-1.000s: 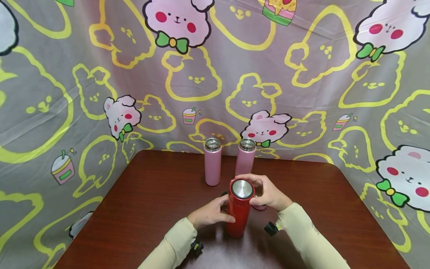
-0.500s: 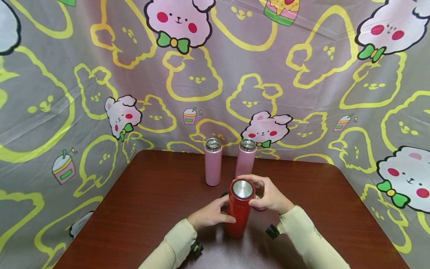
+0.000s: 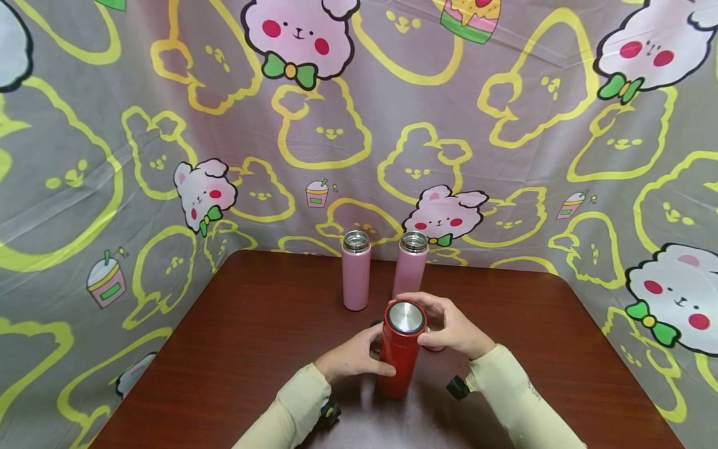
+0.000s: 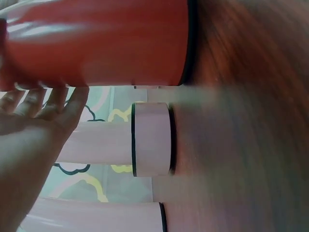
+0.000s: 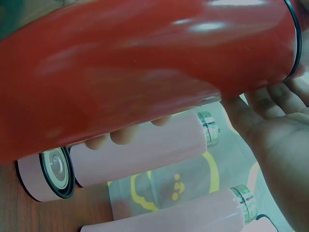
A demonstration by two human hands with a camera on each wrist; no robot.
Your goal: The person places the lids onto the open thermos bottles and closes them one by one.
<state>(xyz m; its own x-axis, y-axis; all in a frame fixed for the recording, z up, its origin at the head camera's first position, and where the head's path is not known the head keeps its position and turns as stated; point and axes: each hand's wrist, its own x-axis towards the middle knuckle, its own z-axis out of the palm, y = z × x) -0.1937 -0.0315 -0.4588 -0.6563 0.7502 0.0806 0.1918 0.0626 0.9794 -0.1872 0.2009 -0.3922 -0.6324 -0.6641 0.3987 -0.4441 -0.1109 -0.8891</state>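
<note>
A red thermos flask stands upright near the front middle of the table. My left hand grips its body from the left, thumb across the front. At the top, my right hand holds the red lid, which has a round silver disc, with fingers behind and thumb in front. The lid sits on the flask. In the left wrist view the black-edged base of the red flask is close to the tabletop. The right wrist view shows fingertips curled under the flask's side.
Two pink thermos bottles, a left one and a right one, stand lidless behind the red flask. A pink lid lies on the brown table, and another pink lid sits nearby. A cartoon-printed cloth surrounds the table.
Almost nothing changes; the right hand and wrist have shifted very slightly right, with both hands keeping their hold on the red flask.
</note>
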